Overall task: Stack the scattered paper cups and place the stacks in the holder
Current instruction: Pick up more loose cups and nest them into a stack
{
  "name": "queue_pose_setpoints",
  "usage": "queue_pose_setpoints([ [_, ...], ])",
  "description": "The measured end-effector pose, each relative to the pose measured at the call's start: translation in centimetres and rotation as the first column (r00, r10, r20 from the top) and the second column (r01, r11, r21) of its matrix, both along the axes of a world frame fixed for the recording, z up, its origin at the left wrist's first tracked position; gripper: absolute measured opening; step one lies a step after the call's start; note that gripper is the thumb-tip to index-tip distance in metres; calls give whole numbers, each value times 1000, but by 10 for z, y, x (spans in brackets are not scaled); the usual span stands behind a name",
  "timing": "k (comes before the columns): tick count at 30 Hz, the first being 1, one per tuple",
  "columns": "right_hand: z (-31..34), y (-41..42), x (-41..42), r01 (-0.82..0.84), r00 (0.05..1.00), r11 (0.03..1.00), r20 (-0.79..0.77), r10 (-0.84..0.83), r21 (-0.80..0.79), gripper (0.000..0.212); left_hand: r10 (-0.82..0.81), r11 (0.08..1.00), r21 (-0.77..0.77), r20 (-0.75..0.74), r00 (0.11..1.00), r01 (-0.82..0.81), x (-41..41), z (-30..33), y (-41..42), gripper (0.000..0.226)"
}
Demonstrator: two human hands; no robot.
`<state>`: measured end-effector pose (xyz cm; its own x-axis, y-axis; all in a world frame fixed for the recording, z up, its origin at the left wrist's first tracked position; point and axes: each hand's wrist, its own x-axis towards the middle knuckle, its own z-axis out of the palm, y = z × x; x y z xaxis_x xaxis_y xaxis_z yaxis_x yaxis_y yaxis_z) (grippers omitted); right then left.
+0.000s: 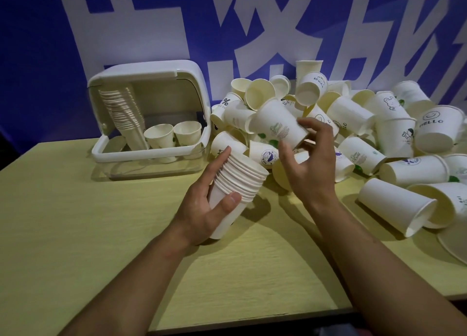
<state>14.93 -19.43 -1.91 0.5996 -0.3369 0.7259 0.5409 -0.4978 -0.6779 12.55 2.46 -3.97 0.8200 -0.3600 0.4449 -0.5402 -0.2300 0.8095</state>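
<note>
Now your left hand [202,204] wraps the nested stack of white paper cups [235,184] above the pale wooden table [75,222], right of the white plastic holder [151,113]. Your right hand [307,163] pinches a single printed white paper cup [276,124] over the loose pile. Thin, light and crushable, it probably wants a soft grip near the stiffer rolled rim.

Left hand [202,209] and right hand [307,163]: both bare. Forearms bare to frame edge, no sleeves, rings, or wristbands visible.

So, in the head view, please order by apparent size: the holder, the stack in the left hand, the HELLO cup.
1. Holder.
2. Stack in the left hand, though nearer the camera.
3. HELLO cup.
</note>
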Motion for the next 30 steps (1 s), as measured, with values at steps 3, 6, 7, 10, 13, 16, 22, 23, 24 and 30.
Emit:
queue_pose_setpoints([
  [3, -3, 10, -8, -153, 988, 988, -11, 152, -16, 44, -6, 1000, 3, 1, 1000, 6, 0, -1, 0, 72],
  [6, -5, 12, -12, -298, 954, 952, -43, 296, -67, 49, -4, 1000, 13, -5, 1000, 4, 1, -1, 1, 72],
  [7, -5, 12, -12, -330, 943, 939, -60, 326, -91, 55, -4, 1000, 19, -7, 1000, 4, 1, -1, 1, 73],
  [10, -4, 8, -11, -396, 915, 911, -133, 381, -116, 70, -21, 999, 47, -21, 1000, 22, 1, -1, 2, 74],
  [13, -3, 5, -12, -425, 900, 893, -179, 398, -149, 73, -40, 996, 78, -21, 999, 42, 1, -1, 3, 76],
  [16, -1, 7, -15, -445, 888, 882, -203, 412, -155, 68, -34, 996, 85, -17, 999, 36, 1, 0, 3, 76],
  [22, -1, 12, -14, -438, 881, 899, -190, 434, 20, 41, -46, 995, 88, -6, 999, 46, 0, 0, 2, 75],
  [23, 0, 13, -15, -427, 888, 904, -173, 426, 31, 40, -46, 995, 90, -6, 999, 46, 0, 0, 2, 75],
  [24, 1, 14, -16, -419, 895, 907, -151, 421, 46, 41, -46, 995, 92, -7, 999, 47, 0, 0, 2, 75],
  [30, 8, 15, -22, -419, 906, 893, 12, 423, 163, 65, -42, 994, 103, -8, 999, 42, 0, -1, 3, 76],
])
